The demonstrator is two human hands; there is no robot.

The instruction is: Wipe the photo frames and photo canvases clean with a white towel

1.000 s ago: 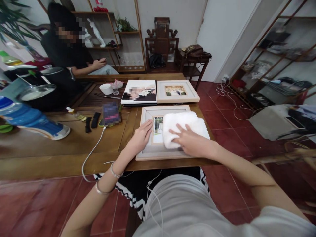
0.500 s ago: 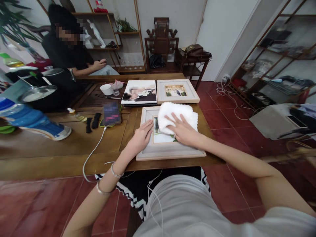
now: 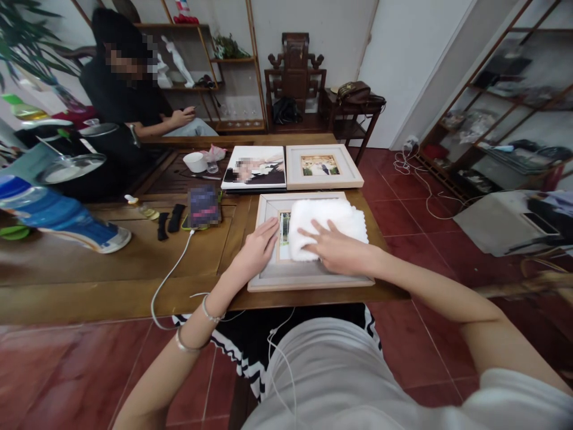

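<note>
A light wooden picture frame with a pale mat lies flat on the table before me. My left hand rests on its left side, fingers stretched out and lying flat, with nothing held. Over the frame's middle and right lies a folded, fluffy white cloth with a scalloped edge. My right hand presses down on this cloth from above, its fingers spread rather than wrapped round it. Most of the framed photo is hidden beneath the cloth; a strip shows at its left.
Behind lie a photo panel and a second framed picture. On the left are a charging phone, a blue-labelled bottle, a small dropper bottle and a white cup. Across the table sits a person.
My right hand and the white cloth have slid slightly right and towards me, and the cloth lies flatter. My left hand stays on the frame's left side.
</note>
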